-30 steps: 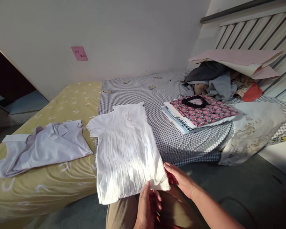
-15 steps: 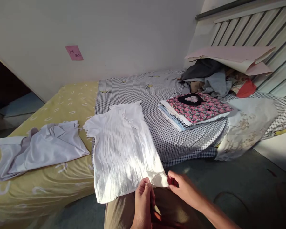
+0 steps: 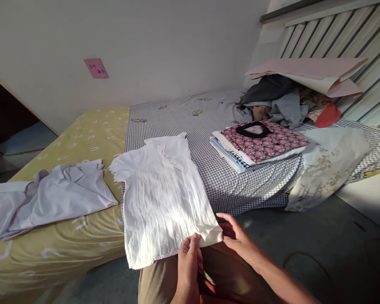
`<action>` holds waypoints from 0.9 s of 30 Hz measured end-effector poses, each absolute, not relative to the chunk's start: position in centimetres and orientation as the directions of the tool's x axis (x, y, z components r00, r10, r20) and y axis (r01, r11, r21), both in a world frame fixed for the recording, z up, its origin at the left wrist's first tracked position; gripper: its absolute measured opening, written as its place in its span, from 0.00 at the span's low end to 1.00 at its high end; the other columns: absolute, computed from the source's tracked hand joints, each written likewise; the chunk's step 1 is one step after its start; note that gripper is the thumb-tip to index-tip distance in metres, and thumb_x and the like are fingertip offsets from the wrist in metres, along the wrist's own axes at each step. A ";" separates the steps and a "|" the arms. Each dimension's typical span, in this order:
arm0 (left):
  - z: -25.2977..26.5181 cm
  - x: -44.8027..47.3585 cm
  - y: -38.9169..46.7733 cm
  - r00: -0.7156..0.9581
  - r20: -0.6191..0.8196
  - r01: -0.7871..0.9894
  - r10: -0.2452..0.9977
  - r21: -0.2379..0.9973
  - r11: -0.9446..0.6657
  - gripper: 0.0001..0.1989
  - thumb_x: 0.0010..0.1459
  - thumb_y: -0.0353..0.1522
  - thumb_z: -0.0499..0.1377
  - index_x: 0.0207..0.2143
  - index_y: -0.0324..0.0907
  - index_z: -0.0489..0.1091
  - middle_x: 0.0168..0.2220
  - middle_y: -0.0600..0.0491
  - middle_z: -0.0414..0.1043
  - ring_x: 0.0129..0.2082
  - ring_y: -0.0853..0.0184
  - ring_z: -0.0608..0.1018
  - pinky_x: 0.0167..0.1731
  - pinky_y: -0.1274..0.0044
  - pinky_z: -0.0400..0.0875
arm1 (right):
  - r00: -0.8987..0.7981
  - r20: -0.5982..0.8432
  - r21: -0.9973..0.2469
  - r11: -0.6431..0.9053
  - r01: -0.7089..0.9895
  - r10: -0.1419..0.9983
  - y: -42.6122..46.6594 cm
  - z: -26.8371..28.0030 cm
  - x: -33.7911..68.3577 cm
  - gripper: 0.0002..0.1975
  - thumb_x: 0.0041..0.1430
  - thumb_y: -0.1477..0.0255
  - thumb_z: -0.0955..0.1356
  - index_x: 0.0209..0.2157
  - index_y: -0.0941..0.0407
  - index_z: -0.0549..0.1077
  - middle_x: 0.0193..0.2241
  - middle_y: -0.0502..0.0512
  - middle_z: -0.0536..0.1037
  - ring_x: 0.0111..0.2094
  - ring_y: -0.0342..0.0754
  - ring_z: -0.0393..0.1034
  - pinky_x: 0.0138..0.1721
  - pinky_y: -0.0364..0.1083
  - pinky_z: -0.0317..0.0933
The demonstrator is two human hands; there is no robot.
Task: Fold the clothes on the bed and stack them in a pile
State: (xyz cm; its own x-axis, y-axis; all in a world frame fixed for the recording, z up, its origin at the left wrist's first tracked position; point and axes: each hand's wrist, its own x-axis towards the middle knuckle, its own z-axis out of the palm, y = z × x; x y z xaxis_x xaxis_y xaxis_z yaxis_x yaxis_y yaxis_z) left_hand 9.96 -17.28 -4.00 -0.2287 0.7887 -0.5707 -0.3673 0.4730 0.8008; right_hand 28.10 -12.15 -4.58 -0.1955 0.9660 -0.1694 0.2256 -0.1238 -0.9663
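A white short-sleeved shirt [image 3: 158,198] lies spread over the bed edge, its lower hem reaching onto my lap. My left hand [image 3: 189,257] pinches that hem between thumb and fingers, near the right corner. At the corner itself is my right hand [image 3: 236,236], its thumb and index finger apart beside the shirt's right edge; the other fingers are in shadow behind. One sleeve of the shirt sticks out to the left, while the right side is folded in straight.
On the left, a pale lavender garment [image 3: 69,194] lies on the yellow sheet [image 3: 95,131]. A stack of folded clothes with a pink floral top [image 3: 272,145] sits right, beside a hanging pale cloth [image 3: 332,164]. Behind are heaped clothes [image 3: 288,105] under pink paper [image 3: 310,69].
My right hand's fingers have spread, the index finger lifting up along the shirt's right edge. My left hand keeps its pinch on the hem. The view has shifted slightly.
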 end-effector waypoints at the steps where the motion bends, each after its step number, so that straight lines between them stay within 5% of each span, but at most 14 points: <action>1: -4.0 9.9 -17.2 -0.231 -0.581 -0.371 0.781 0.794 0.482 0.45 0.33 0.70 0.62 0.35 0.39 0.72 0.11 0.65 0.57 0.11 0.77 0.57 0.14 0.81 0.46 | -0.248 -0.201 -0.965 -0.147 0.219 0.948 -12.1 -4.4 27.9 0.25 0.49 0.70 0.68 0.52 0.49 0.72 0.45 0.53 0.79 0.44 0.51 0.75 0.45 0.49 0.69; 7: -4.0 10.1 -16.7 -0.180 -0.611 -0.336 0.771 0.775 0.536 0.44 0.25 0.70 0.65 0.31 0.42 0.70 0.09 0.65 0.57 0.09 0.76 0.56 0.12 0.80 0.45 | -0.239 -0.132 -0.964 -0.068 0.257 0.962 -12.1 -4.2 26.7 0.05 0.45 0.74 0.65 0.28 0.52 0.67 0.25 0.44 0.68 0.29 0.44 0.63 0.34 0.43 0.60; 13: -4.1 10.0 -17.1 -0.236 -0.574 -0.417 0.784 0.789 0.452 0.40 0.28 0.66 0.69 0.28 0.40 0.70 0.12 0.65 0.57 0.13 0.79 0.56 0.16 0.82 0.48 | -0.276 -0.131 -0.962 -0.054 0.269 0.952 -13.1 -4.0 27.3 0.18 0.51 0.71 0.69 0.46 0.51 0.74 0.38 0.49 0.80 0.38 0.49 0.73 0.44 0.47 0.67; 17: -3.8 9.8 -17.3 -0.199 -0.644 -0.471 0.739 0.724 0.504 0.44 0.41 0.71 0.58 0.36 0.39 0.74 0.14 0.61 0.62 0.13 0.75 0.60 0.17 0.81 0.49 | -0.295 -0.109 -0.949 -0.011 0.314 0.949 -13.9 -2.8 27.9 0.21 0.55 0.70 0.68 0.52 0.50 0.76 0.50 0.55 0.81 0.50 0.53 0.75 0.54 0.51 0.67; 19: -3.7 9.9 -17.2 -0.161 -0.653 -0.428 0.740 0.722 0.544 0.42 0.41 0.71 0.56 0.30 0.41 0.72 0.13 0.59 0.63 0.12 0.74 0.61 0.16 0.80 0.50 | -0.313 -0.071 -0.938 0.043 0.344 0.947 -14.1 -2.5 28.0 0.20 0.57 0.70 0.67 0.52 0.49 0.77 0.51 0.55 0.81 0.54 0.54 0.74 0.58 0.51 0.65; 24: -3.5 10.4 -16.8 -0.210 -0.589 -0.340 0.780 0.792 0.507 0.39 0.24 0.68 0.67 0.17 0.44 0.63 0.12 0.61 0.58 0.12 0.77 0.58 0.16 0.80 0.51 | -0.297 -0.041 -0.949 0.056 0.310 0.954 -13.9 -2.7 27.5 0.10 0.58 0.69 0.68 0.42 0.51 0.77 0.40 0.53 0.82 0.43 0.51 0.76 0.48 0.47 0.69; 27: -3.3 10.5 -17.0 -0.220 -0.561 -0.377 0.798 0.803 0.461 0.38 0.27 0.66 0.68 0.18 0.44 0.63 0.14 0.62 0.57 0.14 0.77 0.58 0.17 0.80 0.52 | -0.257 -0.042 -0.957 0.035 0.287 0.966 -13.6 -2.8 26.8 0.04 0.59 0.66 0.69 0.34 0.52 0.72 0.30 0.49 0.76 0.33 0.47 0.71 0.37 0.44 0.67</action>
